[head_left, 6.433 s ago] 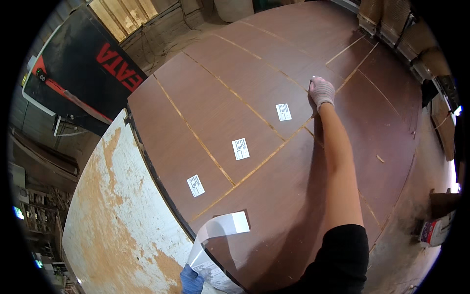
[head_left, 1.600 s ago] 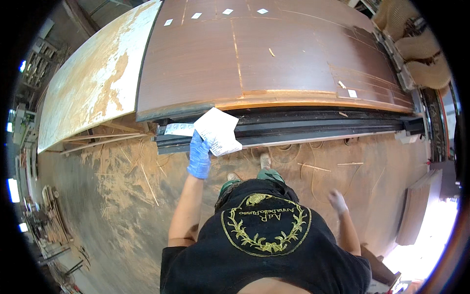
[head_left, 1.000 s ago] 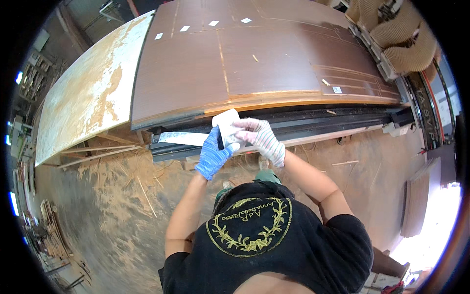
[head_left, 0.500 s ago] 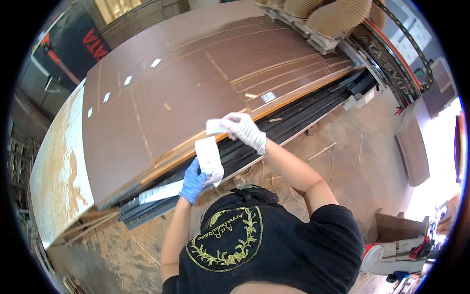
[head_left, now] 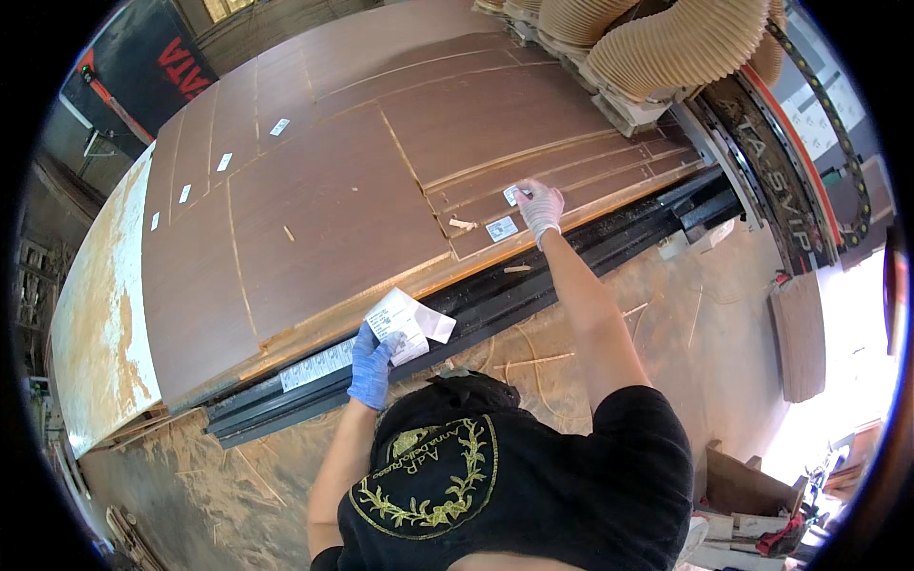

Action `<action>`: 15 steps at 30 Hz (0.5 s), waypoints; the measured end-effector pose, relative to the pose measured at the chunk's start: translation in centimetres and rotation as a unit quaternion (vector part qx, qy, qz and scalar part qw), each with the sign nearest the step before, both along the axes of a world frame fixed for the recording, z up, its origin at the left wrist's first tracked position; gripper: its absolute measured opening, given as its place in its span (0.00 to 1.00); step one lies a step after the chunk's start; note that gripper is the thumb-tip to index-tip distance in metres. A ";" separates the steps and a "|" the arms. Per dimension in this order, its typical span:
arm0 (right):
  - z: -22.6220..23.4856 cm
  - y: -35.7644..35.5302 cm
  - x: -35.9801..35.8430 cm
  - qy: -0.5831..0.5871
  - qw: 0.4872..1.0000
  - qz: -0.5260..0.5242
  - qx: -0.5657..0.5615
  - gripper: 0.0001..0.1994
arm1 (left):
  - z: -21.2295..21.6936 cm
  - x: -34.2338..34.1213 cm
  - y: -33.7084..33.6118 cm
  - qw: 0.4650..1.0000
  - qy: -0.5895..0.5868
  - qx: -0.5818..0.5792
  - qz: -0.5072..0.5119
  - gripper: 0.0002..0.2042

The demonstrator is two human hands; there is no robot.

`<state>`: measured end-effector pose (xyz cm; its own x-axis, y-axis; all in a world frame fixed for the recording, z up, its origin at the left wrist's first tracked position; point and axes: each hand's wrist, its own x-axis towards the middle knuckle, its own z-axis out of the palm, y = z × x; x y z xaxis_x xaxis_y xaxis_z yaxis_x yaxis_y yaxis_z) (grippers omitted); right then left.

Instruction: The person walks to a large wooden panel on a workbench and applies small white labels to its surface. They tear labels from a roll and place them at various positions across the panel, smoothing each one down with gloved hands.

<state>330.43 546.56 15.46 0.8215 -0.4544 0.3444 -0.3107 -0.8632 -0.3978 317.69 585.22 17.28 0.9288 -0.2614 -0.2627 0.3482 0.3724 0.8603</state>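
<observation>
Brown panel (head_left: 324,205), small label (head_left: 510,196) against right hand (head_left: 540,206), label strip (head_left: 388,319) in left hand (head_left: 370,367)

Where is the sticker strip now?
In the head view, the strip is in the left hand, just below and left of centre, over the black rail.

A head-worn fisheye looks down over the panel (head_left: 324,209).

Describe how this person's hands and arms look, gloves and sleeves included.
The left hand wears a blue glove; the right hand wears a pale, whitish glove. Both gloves end around the wrist. The forearms are bare, and the short sleeves are plain black.
</observation>
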 end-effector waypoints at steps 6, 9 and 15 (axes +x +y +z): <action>-0.9 0.0 0.7 0.166 0.975 -0.022 -0.146 0.15 | 1.2 0.3 -0.2 1.000 0.002 -0.007 0.020 0.19; -1.3 0.6 0.6 -0.073 0.953 -0.070 -0.284 0.18 | 1.6 1.2 -0.3 0.999 -0.034 -0.004 0.031 0.19; 2.2 9.3 -3.8 0.019 0.952 0.306 -0.016 0.13 | 2.3 2.6 -0.3 0.997 -0.056 -0.002 0.046 0.21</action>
